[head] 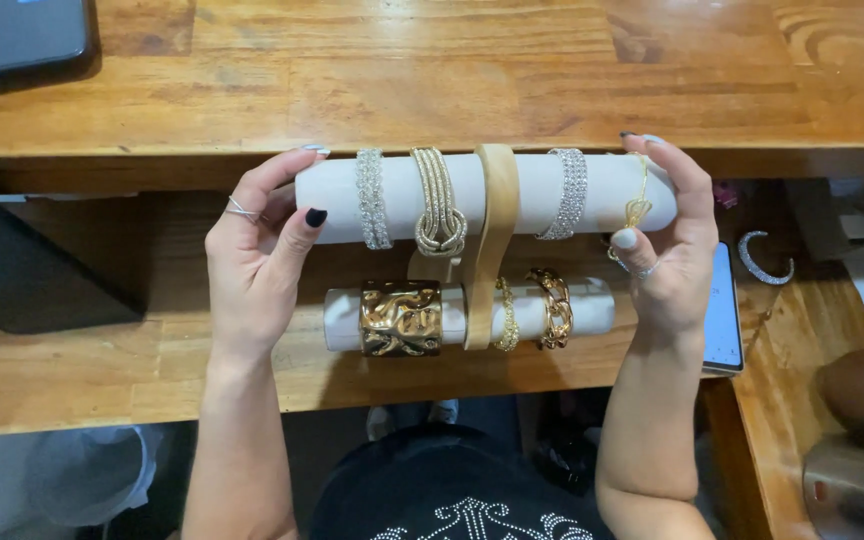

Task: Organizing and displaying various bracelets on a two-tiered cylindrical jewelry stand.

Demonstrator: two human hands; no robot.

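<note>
I hold a two-tier bracelet stand with white padded bars and a tan wooden upright (495, 235) in front of me. My left hand (257, 260) grips the left end of the upper bar (337, 195); my right hand (667, 240) grips its right end. The upper bar carries two sparkling silver bracelets (373, 200), a knotted gold bracelet (439, 205) and a thin gold chain (638, 205) by my right fingers. The lower bar (592, 305) holds a wide hammered gold cuff (400, 318), a slim gold bracelet and a gold chain-link bracelet (554, 308).
A wooden counter (452, 80) runs across the top, with a lower wooden shelf (72, 370) below. A dark device (12, 40) lies at the top left. A phone (723, 315) and a silver cuff (764, 260) sit right of my right hand; metallic containers (862, 440) stand at the lower right.
</note>
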